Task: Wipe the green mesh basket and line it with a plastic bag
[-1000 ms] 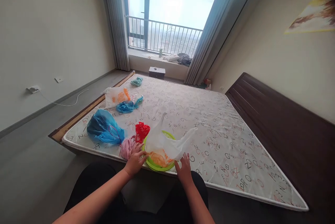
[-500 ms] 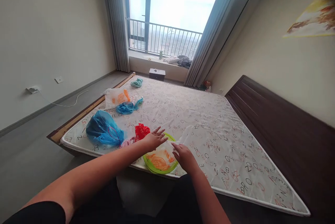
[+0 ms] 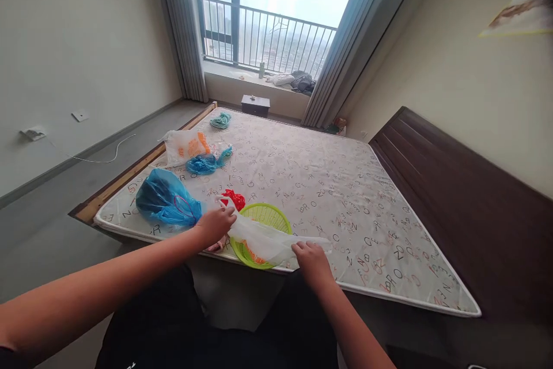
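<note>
Across the basket (image 3: 270, 215), your left hand (image 3: 216, 224) and right hand (image 3: 311, 261) have parted, fingers (image 3: 299, 247) pinching the bag (image 3: 268, 242), so it's stretched sideways.

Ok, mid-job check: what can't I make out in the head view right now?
Head view:
- Part of the inside of the green basket: hidden by the white bag.
- Most of the pink item: behind the left hand.
- Contents of the large blue bag: only darkness shows through its film.
- Wall picture: cut off by the right edge.
- Dark bundle by the window: too small to identify.
</note>
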A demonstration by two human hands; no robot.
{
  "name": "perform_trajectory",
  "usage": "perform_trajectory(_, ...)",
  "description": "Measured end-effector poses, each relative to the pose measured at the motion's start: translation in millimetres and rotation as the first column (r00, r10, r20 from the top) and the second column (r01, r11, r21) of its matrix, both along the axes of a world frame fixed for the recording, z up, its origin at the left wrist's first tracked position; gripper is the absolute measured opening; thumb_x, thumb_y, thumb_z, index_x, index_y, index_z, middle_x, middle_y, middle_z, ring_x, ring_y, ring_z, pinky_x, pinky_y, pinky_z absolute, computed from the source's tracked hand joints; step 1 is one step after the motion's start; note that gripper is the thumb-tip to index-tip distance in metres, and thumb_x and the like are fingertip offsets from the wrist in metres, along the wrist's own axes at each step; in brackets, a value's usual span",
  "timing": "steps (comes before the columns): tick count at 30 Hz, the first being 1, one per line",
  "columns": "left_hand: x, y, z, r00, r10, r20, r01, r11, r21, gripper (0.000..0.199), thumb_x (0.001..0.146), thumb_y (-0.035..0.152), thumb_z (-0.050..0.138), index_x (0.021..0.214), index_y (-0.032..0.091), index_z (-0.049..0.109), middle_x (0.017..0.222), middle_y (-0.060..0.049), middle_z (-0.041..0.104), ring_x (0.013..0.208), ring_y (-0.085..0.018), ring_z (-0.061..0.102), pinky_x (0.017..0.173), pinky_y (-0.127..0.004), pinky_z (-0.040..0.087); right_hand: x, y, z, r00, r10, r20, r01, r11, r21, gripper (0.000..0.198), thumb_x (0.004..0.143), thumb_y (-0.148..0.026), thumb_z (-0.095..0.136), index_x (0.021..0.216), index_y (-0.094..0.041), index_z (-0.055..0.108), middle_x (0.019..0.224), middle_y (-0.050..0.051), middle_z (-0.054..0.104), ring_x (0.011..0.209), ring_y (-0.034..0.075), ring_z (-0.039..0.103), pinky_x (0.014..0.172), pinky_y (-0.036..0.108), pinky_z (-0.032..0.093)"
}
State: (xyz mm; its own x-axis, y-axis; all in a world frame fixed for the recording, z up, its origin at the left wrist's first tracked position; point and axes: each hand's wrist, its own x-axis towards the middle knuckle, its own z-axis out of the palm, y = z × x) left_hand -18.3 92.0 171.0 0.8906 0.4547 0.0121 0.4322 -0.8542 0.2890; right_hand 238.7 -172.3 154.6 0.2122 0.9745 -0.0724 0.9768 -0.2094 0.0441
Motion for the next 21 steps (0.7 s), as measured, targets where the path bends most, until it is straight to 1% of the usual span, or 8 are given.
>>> perform_trajectory(2, -4, -4, 4.2, 0.993, 0.116, -0.035, -0.114, 0.992, 0.048, 0.021, 0.084, 0.008, 0.06, 0.098, 0.017, 0.072, 0.115, -0.017, 0.068, 0.096, -0.029, 0.069, 0.091, -0.042, 0.051, -4, -1, 6, 0.994, -0.111, 0.011, 0.109, 0.99, 0.091, 0.024, 0.096, -0.011, 0.053, 0.105, -0.022, 0.072, 0.113, 0.012, 0.074, 0.101, 0.029, 0.063, 0.089, 0.042, 0.039)
perform_trajectory(4, -7, -14, 9.6, 0.985, 0.17, 0.008, -0.17, 0.982, 0.085, 0.021, 0.086, 0.014, 0.063, 0.105, 0.019, 0.072, 0.122, -0.016, 0.067, 0.1, -0.03, 0.068, 0.091, -0.041, 0.051, -11, 0, 14, 0.984, -0.179, 0.005, 0.174, 0.964, 0.201, 0.024, 0.097, -0.013, 0.051, 0.107, -0.022, 0.072, 0.128, 0.014, 0.07, 0.112, 0.033, 0.06, 0.098, 0.049, 0.037)
perform_trajectory(7, -8, -31, 16.1, 0.984, 0.175, 0.022, -0.176, 0.982, 0.068, 0.023, 0.085, 0.021, 0.071, 0.108, 0.022, 0.073, 0.122, -0.015, 0.07, 0.103, -0.032, 0.068, 0.091, -0.043, 0.051, -31, 7, 20, 0.992, -0.121, -0.046, 0.129, 0.959, 0.252, 0.021, 0.096, -0.021, 0.059, 0.114, -0.025, 0.07, 0.143, 0.011, 0.063, 0.128, 0.035, 0.053, 0.11, 0.054, 0.03)
perform_trajectory(10, -4, -41, 22.5, 0.985, 0.147, -0.093, -0.151, 0.988, -0.036, 0.018, 0.078, 0.021, 0.079, 0.095, 0.021, 0.076, 0.099, -0.015, 0.076, 0.095, -0.034, 0.071, 0.088, -0.046, 0.052, -56, 21, 14, 0.994, 0.018, -0.104, -0.004, 0.991, 0.132, 0.033, 0.094, -0.026, 0.065, 0.127, -0.025, 0.065, 0.133, 0.011, 0.069, 0.12, 0.031, 0.059, 0.108, 0.048, 0.036)
perform_trajectory(13, 1, -44, 30.9, 0.983, 0.125, -0.133, -0.136, 0.988, -0.077, 0.013, 0.072, 0.021, 0.083, 0.082, 0.016, 0.076, 0.086, -0.019, 0.074, 0.088, -0.039, 0.073, 0.083, -0.052, 0.052, -69, 37, 1, 0.991, 0.065, -0.113, -0.072, 0.996, -0.056, 0.022, 0.095, -0.018, 0.059, 0.114, -0.021, 0.07, 0.109, 0.011, 0.074, 0.102, 0.027, 0.067, 0.092, 0.038, 0.046)
perform_trajectory(16, 13, -54, 31.6, 0.986, 0.064, -0.151, -0.074, 0.995, -0.062, 0.018, 0.077, 0.031, 0.08, 0.073, 0.014, 0.075, 0.078, -0.02, 0.072, 0.08, -0.041, 0.072, 0.078, -0.058, 0.053, -72, 47, -8, 0.992, 0.062, -0.112, -0.078, 0.987, -0.142, 0.024, 0.092, -0.01, 0.054, 0.104, -0.018, 0.074, 0.102, 0.012, 0.075, 0.096, 0.026, 0.07, 0.081, 0.034, 0.049)
perform_trajectory(18, 26, -66, 21.4, 0.992, 0.046, -0.119, -0.057, 0.994, -0.092, 0.014, 0.08, 0.027, 0.077, 0.072, 0.014, 0.075, 0.074, -0.018, 0.071, 0.076, -0.039, 0.072, 0.078, -0.059, 0.053, -70, 51, -10, 0.985, 0.085, -0.15, -0.108, 0.982, -0.152, 0.023, 0.093, -0.019, 0.056, 0.104, -0.017, 0.076, 0.104, 0.014, 0.075, 0.099, 0.029, 0.07, 0.078, 0.036, 0.051)
perform_trajectory(21, 53, -82, -7.1, 0.996, 0.089, -0.012, -0.09, 0.976, -0.197, 0.012, 0.077, 0.018, 0.077, 0.067, 0.014, 0.073, 0.065, -0.014, 0.067, 0.075, -0.038, 0.072, 0.08, -0.057, 0.055, -65, 60, -13, 0.958, 0.069, -0.28, -0.127, 0.973, -0.194, 0.035, 0.098, -0.038, 0.051, 0.098, -0.018, 0.08, 0.1, 0.014, 0.078, 0.094, 0.029, 0.072, 0.077, 0.036, 0.053)
